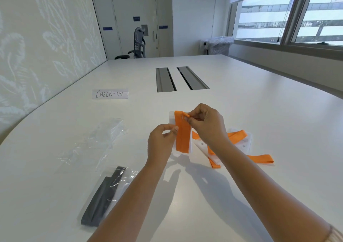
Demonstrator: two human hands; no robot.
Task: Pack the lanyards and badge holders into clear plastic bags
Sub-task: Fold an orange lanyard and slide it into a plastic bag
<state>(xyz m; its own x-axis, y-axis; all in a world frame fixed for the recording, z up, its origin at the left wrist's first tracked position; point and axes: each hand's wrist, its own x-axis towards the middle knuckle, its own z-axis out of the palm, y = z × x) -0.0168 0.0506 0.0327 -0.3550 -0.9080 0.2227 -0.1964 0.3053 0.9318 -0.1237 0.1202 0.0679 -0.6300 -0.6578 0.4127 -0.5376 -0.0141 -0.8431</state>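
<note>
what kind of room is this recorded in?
Most likely an office meeting room: a large white conference table with two cable-access hatches, a mesh office chair by the door, and a handwritten CHECK-IN sign.

right forearm hides part of orange lanyards (259, 157) | door sign (136, 19) text too small | window (315, 15) cut off

Matt woven orange lanyard (182, 135), glossy crinkled clear plastic bags (96, 141), smooth satin white tabletop (241, 102), brushed-metal cable hatches (182, 79).
</note>
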